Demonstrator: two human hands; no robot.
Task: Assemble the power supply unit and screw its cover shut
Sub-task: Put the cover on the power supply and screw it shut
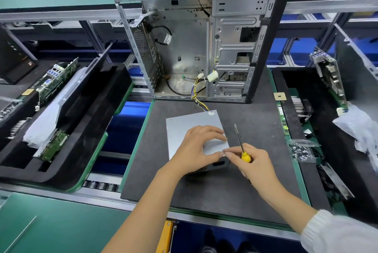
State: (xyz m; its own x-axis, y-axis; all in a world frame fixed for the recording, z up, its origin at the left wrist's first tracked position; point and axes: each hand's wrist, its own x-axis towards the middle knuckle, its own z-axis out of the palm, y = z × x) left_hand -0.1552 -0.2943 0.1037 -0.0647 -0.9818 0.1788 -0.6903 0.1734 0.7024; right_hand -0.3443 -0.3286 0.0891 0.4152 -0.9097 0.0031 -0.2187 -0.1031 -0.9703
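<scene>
Power supply unit point(190, 128), left hand point(196, 148) resting atop

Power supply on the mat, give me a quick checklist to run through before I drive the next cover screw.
1. Power supply flat on the mat: ok, it lies on its broad side.
2. Unit steadied: ok, left hand rests on the cover with fingers over its near right corner.
3. Screwdriver at hand: ok, right hand grips the yellow handle, tip pointing up and away.
4. Screw seated in its hole: cannot tell, fingertips meet at the corner and hide anything there.
5. Spare screws: ok, a clear bag of them lies to the right.
6. Cable clear of the cover: ok, it runs back into the case.
</scene>
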